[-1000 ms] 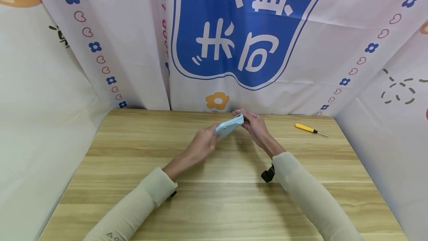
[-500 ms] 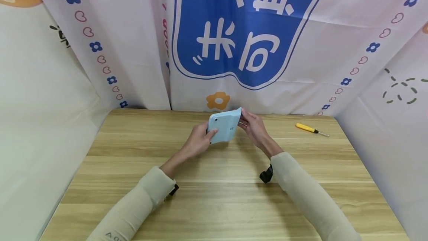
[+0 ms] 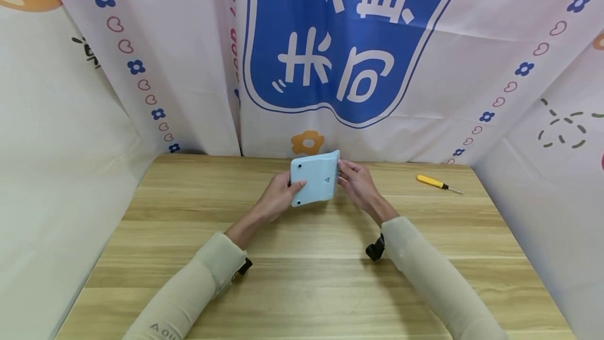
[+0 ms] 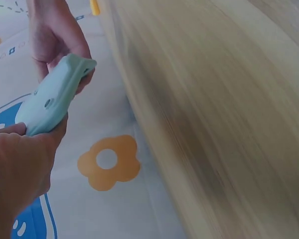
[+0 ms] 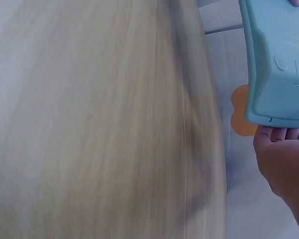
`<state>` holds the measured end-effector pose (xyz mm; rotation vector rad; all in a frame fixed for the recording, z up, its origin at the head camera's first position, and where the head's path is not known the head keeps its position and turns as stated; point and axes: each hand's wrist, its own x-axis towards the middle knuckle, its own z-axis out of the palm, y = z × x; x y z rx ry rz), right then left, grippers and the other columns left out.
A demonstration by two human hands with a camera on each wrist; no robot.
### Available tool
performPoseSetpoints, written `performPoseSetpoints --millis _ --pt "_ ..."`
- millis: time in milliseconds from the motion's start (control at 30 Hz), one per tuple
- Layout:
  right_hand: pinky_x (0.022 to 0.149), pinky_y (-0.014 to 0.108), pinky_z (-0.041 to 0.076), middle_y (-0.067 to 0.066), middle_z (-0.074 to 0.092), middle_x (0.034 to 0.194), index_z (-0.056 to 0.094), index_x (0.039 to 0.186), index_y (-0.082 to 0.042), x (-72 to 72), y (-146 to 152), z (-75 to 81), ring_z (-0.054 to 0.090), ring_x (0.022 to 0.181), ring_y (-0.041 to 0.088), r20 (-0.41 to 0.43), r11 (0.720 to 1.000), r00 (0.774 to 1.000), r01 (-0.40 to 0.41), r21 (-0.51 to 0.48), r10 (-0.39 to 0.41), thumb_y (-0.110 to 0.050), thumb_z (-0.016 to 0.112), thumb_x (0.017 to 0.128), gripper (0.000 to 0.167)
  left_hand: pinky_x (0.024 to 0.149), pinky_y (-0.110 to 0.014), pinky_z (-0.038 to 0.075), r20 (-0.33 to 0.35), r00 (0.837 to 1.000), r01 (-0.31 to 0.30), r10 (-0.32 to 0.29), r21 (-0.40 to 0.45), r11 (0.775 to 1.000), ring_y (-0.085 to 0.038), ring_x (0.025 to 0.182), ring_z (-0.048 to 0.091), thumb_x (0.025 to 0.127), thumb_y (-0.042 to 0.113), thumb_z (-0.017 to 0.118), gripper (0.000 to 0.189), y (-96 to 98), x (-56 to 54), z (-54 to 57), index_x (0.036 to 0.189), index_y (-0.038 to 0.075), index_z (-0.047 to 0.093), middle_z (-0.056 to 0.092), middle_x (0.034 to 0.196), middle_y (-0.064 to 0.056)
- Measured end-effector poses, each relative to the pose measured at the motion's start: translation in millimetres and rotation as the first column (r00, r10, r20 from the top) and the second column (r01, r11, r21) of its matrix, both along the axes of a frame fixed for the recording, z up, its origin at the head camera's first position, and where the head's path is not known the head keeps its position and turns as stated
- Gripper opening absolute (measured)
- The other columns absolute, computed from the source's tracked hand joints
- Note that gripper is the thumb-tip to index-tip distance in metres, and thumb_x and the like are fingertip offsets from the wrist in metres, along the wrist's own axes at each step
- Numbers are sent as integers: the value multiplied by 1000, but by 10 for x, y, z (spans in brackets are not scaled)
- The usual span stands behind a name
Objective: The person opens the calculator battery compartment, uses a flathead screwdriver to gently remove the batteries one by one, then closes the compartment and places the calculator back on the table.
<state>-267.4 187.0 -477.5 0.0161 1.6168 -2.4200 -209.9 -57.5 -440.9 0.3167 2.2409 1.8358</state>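
Observation:
A light blue flat plastic device [image 3: 315,178] is held up over the far part of the table, its face with two black round feet and a small mark turned toward the head camera. My left hand [image 3: 276,195] grips its left end, thumb across that face and the other fingers behind. At the opposite end, my right hand [image 3: 360,185] holds the edge by its fingertips. Side-on in the left wrist view, the device [image 4: 52,99] shows a thicker, raised end near the right hand. The right wrist view shows fingers [image 5: 279,133] tucked behind its lower edge.
A screwdriver [image 3: 436,183] with a yellow handle lies at the back right of the wooden table [image 3: 302,287]. Behind the table's far edge hangs a printed white cloth [image 3: 198,67], with more cloth along both sides.
The device has turned from nearly edge-on to showing its broad face with both black feet. The left hand has shifted slightly left with it, and the right hand's fingers have slid down its edge.

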Motion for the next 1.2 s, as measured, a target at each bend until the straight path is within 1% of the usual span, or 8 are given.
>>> performPoseSetpoints --millis 133,300,533,667,767,867,1100,1200 --pt "95 30 57 2 72 113 76 106 -12 0 14 16 66 107 15 2 1000 1000 -9 9 9 -16 56 111 21 103 -48 57 22 999 26 -27 26 999 -39 127 67 111 11 54 38 -15 -14 -5 145 -8 55 65 140 -26" --pt "104 32 54 4 69 125 74 117 -8 -2 20 36 63 121 18 5 999 1000 -6 47 6 -16 57 111 19 107 -49 55 63 997 41 -44 49 998 -40 129 65 109 6 57 38 -28 -48 -25 144 -8 55 64 142 -27" --pt "108 33 51 10 62 138 58 144 4 -18 35 83 57 130 20 28 989 999 -24 148 20 -18 55 112 39 112 -55 50 139 988 60 -69 67 996 -39 129 65 106 6 63 41 -60 -96 -41 144 -8 55 64 141 -25" --pt "112 34 48 15 57 149 54 149 5 -46 49 126 55 134 22 16 970 999 -41 239 38 -18 57 111 45 111 -54 51 177 981 68 -81 79 995 -37 126 66 106 10 65 41 -90 -120 -36 141 -9 56 66 137 -25" --pt "113 33 47 16 56 154 56 149 2 -62 64 167 54 134 21 6 944 998 -58 325 59 -20 60 110 45 110 -54 51 197 975 83 -100 94 992 -37 125 67 106 11 65 40 -110 -140 -43 138 -12 58 66 136 -26" --pt "110 32 47 15 57 153 59 148 -1 -72 72 212 55 131 20 7 912 997 -76 402 80 -22 63 109 44 110 -55 51 220 968 101 -122 107 989 -37 126 67 107 12 64 39 -119 -159 -45 137 -12 60 65 137 -26" --pt "104 37 51 13 67 142 69 141 -7 -116 61 267 61 124 24 13 819 992 -108 563 122 -30 70 105 42 107 -53 54 255 957 131 -139 49 990 -31 119 70 109 21 61 40 -127 -195 -59 138 -7 63 67 136 -22" --pt "97 34 53 14 69 137 71 138 -6 -122 47 307 63 117 23 3 780 990 -112 616 139 -31 71 104 42 104 -50 57 264 952 149 -155 41 988 -28 115 71 110 22 60 40 -138 -215 -67 137 -7 65 69 134 -22"
